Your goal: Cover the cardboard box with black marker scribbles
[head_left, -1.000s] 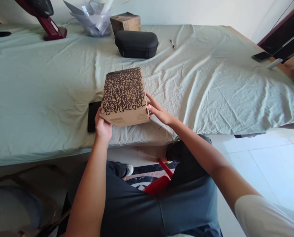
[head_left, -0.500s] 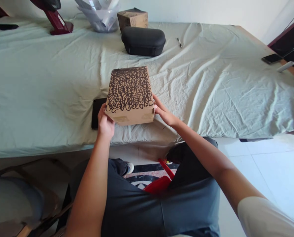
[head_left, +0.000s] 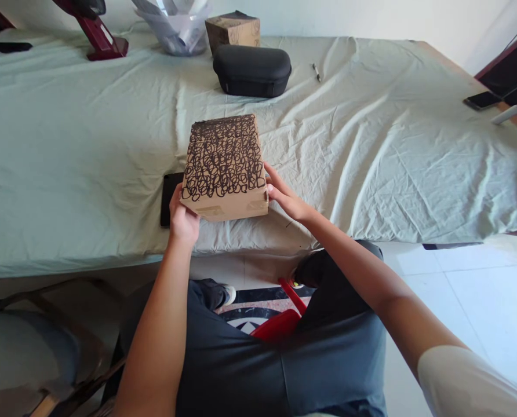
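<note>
A cardboard box (head_left: 224, 159) is between my two hands near the front of the table, its top covered in black looped scribbles. Strips of tape show on its near side. My left hand (head_left: 184, 217) grips the lower left near corner, the fingers partly hidden beneath it. On the right side, my right hand (head_left: 284, 194) holds the box with thumb and fingers against the near right edge. A black phone (head_left: 167, 200) lies on the cloth, partly covered by the box and my left hand.
On the pale green cloth (head_left: 88, 133) stand a black zip case (head_left: 252, 70), a second cardboard box (head_left: 241, 29), a plastic basket (head_left: 175, 35) and a dark red stand (head_left: 106, 43). A pen (head_left: 316, 72) lies behind; another phone (head_left: 481, 101) is at the right edge.
The box has shifted slightly left and turned a little in my hands. Both hands have moved slightly left with it and keep their hold.
</note>
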{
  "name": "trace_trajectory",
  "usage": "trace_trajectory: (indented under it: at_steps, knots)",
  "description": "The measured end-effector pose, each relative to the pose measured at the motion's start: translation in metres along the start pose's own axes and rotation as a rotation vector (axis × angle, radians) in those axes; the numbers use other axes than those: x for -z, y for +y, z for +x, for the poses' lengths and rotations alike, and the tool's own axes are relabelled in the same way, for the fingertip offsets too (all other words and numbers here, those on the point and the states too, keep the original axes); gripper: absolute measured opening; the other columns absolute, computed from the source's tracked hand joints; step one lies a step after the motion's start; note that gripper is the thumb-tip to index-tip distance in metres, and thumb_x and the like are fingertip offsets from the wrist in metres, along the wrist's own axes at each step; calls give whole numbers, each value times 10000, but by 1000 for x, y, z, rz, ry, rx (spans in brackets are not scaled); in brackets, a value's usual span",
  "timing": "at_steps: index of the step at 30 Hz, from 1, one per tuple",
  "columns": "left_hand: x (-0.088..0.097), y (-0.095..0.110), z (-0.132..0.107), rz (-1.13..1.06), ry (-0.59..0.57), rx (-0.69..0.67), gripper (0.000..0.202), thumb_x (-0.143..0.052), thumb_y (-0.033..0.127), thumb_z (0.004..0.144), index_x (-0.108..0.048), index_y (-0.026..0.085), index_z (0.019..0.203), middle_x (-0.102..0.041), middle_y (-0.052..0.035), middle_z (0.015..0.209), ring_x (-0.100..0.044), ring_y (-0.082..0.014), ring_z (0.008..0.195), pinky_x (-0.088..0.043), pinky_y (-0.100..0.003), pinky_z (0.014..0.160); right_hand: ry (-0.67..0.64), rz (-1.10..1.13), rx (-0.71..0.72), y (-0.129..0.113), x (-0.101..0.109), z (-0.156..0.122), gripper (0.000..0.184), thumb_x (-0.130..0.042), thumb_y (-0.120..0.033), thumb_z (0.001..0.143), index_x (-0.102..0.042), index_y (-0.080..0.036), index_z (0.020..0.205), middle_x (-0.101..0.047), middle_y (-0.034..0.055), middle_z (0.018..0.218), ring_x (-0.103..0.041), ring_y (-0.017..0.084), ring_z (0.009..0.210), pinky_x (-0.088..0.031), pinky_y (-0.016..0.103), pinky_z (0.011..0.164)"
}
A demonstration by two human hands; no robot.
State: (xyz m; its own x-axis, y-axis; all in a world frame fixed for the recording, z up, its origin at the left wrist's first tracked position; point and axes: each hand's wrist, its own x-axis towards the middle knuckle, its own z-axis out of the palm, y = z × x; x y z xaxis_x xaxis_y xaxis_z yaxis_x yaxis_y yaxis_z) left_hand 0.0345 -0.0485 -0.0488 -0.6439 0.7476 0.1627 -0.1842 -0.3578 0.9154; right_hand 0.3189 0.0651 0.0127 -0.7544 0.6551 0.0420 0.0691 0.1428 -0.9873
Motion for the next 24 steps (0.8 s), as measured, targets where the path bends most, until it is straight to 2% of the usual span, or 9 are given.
trace_trajectory:
  at_steps: [4,9,17,24]
  knots:
    - [0,1,-1,-18,25,6,651,-834,789,773,-775,263,1151,-795,-105,1143,-768,-309,1151,-637,-379,876,-11,2,5,0,0,1,1131,-526,-908,1011,-112,-309,1876,-582,166,1593,-614,343,1275,-580,596,1145]
    - [-1,1,0,-8,10,3,655,-842,790,745,-775,260,1124,-787,-96,1115,-769,-305,1100,-628,-375,844,-23,3,6,2,1,1,1099,-515,-895,1031,-88,-338,1877,-562,155,1644,-599,356,1350,-575,618,1171]
    - [-5,1,0,-50,5,-11,604,-876,714,757,-797,251,1136,-793,-107,1119,-775,-294,1091,-628,-346,803,-6,41,-9,-2,-1,-3,1102,-538,-883,1027,-101,-336,1879,-541,159,1686,-610,357,1384,-566,624,1207]
    - [-1,-2,3,-4,-25,-5,595,-838,743,789,-765,264,1135,-777,-134,1146,-764,-352,1205,-662,-425,881,8,15,-10,-1,0,-2,1068,-527,-874,1037,-120,-359,1880,-556,151,1661,-618,358,1373,-609,611,1154]
